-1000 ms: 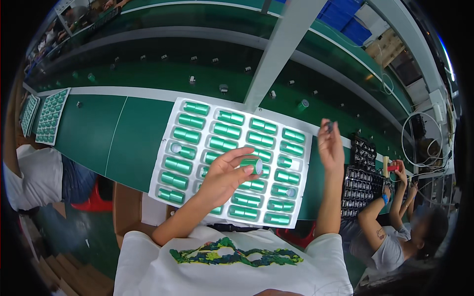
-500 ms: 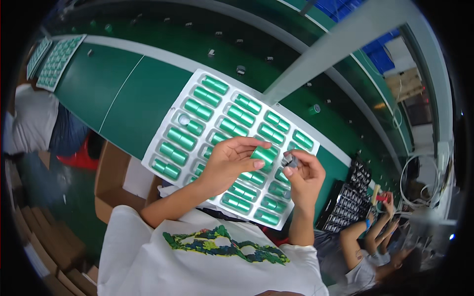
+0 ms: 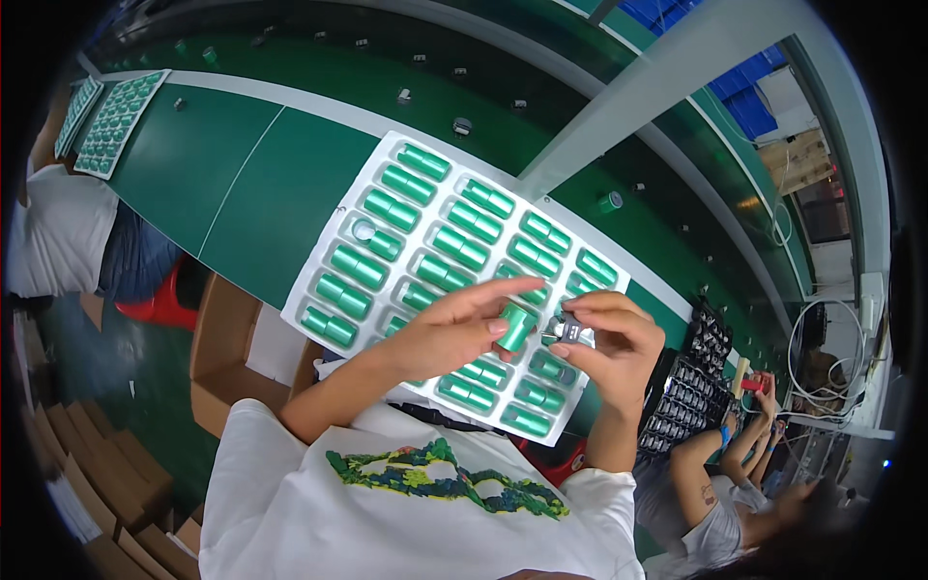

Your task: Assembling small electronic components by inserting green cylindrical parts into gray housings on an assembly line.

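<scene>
Mid-frame, the left hand (image 3: 447, 338) grips a green cylinder (image 3: 519, 326); the right hand (image 3: 621, 350) pinches a grey-and-silver insert (image 3: 570, 330) just beside it. Fitting, I'd judge, calling for careful alignment. Beneath: the white blister tray (image 3: 325, 259); toward frame top, a green conveyor (image 3: 338, 82).

Edges bowed, corners black, glints on green cylinders (image 3: 459, 247)

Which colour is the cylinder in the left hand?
The cylinder is shiny green, seen in the head view.
</scene>
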Demonstrator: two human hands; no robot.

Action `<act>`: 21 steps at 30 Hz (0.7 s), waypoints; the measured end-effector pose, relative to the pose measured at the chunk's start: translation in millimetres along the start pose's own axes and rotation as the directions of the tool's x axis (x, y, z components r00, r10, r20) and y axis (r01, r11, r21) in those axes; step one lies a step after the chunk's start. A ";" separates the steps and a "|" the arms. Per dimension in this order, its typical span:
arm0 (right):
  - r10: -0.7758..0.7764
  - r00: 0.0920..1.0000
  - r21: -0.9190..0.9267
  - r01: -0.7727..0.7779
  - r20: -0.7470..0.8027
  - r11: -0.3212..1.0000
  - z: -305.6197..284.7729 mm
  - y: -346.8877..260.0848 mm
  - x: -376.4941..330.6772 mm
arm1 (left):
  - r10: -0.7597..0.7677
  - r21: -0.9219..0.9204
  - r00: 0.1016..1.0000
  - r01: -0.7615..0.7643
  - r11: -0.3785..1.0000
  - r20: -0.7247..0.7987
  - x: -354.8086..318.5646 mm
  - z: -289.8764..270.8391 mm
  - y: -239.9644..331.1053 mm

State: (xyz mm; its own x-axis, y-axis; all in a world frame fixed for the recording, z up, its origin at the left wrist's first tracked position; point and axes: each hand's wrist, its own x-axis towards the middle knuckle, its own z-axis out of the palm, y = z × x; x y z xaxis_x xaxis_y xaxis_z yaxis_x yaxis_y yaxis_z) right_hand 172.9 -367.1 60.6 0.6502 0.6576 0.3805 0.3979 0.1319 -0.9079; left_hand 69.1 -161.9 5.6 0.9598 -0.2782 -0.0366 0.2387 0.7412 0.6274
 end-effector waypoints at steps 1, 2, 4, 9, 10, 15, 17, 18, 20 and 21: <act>0.017 1.000 0.021 -0.017 0.025 1.000 -2.5 0.8 1.9 | 0.001 -0.111 0.998 0.006 0.994 0.066 -2.0 -2.7 0.7; 0.019 1.000 0.018 -0.020 0.019 1.000 -5.3 1.6 3.7 | -0.005 -0.112 0.997 0.013 0.994 0.071 -3.0 -7.3 -0.1; -0.015 0.995 -0.025 0.018 0.100 1.000 -9.0 2.4 4.4 | -0.067 -0.079 0.986 0.080 0.994 0.152 -3.9 -16.5 -4.5; 0.008 0.992 -0.115 0.007 0.129 0.993 6.3 -3.0 1.7 | -0.122 -0.160 0.989 0.135 0.978 0.088 -5.5 -11.8 -0.8; 0.011 0.992 -0.116 0.004 0.128 0.993 8.1 -3.9 0.9 | -0.125 -0.151 0.989 0.136 0.979 0.076 -5.4 -11.3 -1.1; -0.007 0.994 -0.272 0.037 0.111 0.962 14.9 -9.4 -4.8 | -0.133 -0.128 0.989 0.124 0.984 -0.060 -7.7 -9.7 -5.9; 0.019 0.994 -0.328 0.016 0.105 0.944 18.3 -15.5 -7.0 | -0.103 -0.140 0.986 0.085 0.986 -0.131 -8.1 -6.5 -6.4; 0.043 0.994 -0.383 -0.002 0.097 0.924 18.9 -18.5 -7.3 | -0.105 -0.142 0.986 0.087 0.986 -0.129 -7.8 -6.5 -6.6; 0.049 0.991 -0.402 0.006 0.127 0.915 18.8 -21.7 -7.5 | -0.089 -0.079 0.989 0.080 0.994 -0.116 -7.5 -6.5 -6.9; 0.054 0.986 -0.419 0.018 0.159 0.908 18.9 -23.0 -7.6 | -0.091 -0.081 0.989 0.082 0.993 -0.115 -7.1 -4.8 -6.8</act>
State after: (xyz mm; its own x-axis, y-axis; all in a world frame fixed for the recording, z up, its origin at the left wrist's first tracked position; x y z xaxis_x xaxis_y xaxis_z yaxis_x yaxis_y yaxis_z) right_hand 146.6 -361.1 75.2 0.5597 0.7731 0.2985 0.6444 -0.1795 -0.7433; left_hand 61.4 -162.0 -2.1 0.9447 -0.2723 -0.1826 0.3277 0.7629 0.5574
